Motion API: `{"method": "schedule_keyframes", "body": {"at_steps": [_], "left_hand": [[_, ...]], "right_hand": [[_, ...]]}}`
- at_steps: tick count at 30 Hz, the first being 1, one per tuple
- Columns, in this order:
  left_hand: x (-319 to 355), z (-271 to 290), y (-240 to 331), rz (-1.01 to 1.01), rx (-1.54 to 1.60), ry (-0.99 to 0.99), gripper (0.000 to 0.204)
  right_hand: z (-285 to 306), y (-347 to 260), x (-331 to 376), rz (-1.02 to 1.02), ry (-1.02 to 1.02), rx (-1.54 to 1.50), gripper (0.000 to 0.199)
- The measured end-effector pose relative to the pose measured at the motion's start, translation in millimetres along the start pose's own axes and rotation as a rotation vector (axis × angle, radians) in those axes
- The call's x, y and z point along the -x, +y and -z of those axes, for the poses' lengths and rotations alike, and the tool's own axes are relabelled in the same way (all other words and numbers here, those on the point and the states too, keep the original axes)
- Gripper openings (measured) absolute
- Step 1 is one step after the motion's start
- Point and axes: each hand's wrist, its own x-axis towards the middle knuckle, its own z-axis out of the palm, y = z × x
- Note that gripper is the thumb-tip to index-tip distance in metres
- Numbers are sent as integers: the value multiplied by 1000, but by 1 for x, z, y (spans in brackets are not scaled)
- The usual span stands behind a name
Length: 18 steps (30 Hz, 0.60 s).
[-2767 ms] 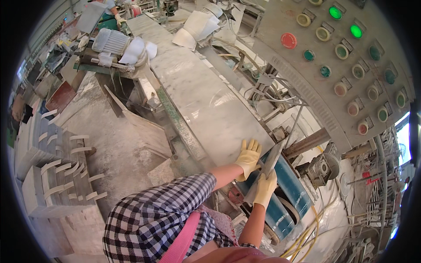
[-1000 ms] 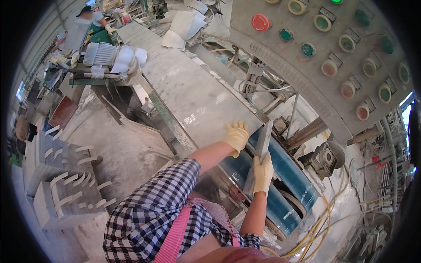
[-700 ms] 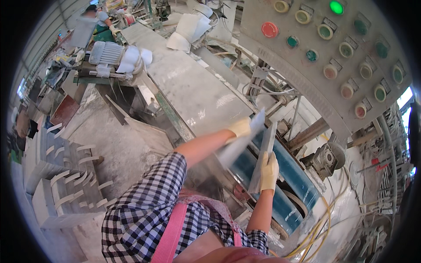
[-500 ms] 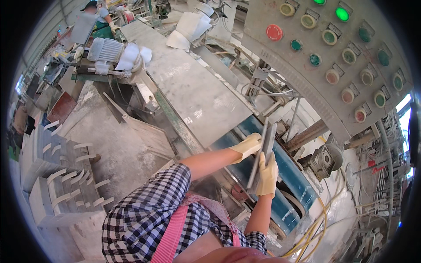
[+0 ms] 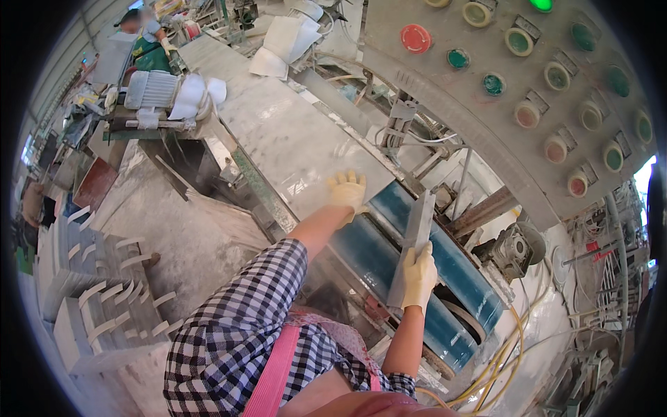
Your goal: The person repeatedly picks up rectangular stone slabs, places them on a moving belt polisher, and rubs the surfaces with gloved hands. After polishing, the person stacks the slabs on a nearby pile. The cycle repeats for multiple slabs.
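Pale stone run point(image 5: 306, 139) stretches away, glossy, near end meeting blue belts point(image 5: 358, 250). Grey control panel point(image 5: 445, 76) hangs upper right. Grey slabs point(image 5: 417, 222), number unclear, stand on edge above belts; cannot tell whether they touch. Right hand point(image 5: 418, 274), gloved, clasps their near side, fingers closed round edge. Left hand point(image 5: 347, 194), gloved, spread wide, palm down at stone run's near end, nothing visibly gripped. Red button point(image 5: 415, 39) on panel.

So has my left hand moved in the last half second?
Yes: judged against the push-button control panel, your left hand moved forward and left, to the stone slab.
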Motion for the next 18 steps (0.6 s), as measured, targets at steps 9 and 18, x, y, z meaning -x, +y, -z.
{"method": "schedule_keyframes", "body": {"at_steps": [9, 18], "left_hand": [[5, 24, 7, -56, 183, -135, 51], [42, 28, 24, -269, 1095, -217, 22]], "right_hand": [[-5, 7, -1, 65, 70, -13, 63], [-3, 16, 5, 66, 150, -77, 50]]}}
